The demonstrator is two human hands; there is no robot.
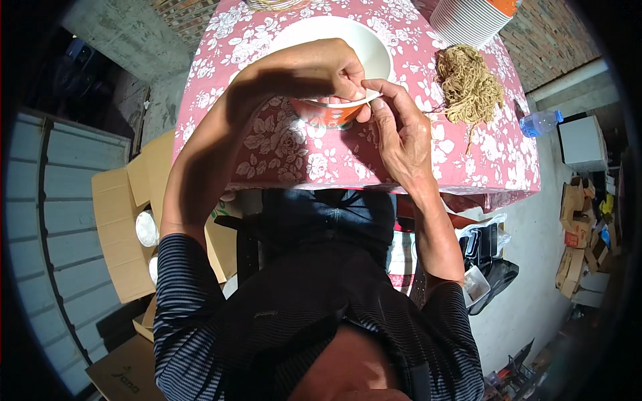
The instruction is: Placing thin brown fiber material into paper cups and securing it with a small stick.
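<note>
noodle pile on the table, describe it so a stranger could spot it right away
On the pink floral tablecloth, look to the person's right of the white bowl they hold. The noodle pile is a loose tan tangle of thin strands below the stack of ribbed white cups, the only stringy thing there.

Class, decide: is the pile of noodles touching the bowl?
Apart. The head view shows flowered tablecloth between the noodles and the bowl.

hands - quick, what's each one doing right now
Left hand: closed, pinching the rim of the orange bowl.
Right hand: fingers pinched at the same rim; grip unclear.
</note>
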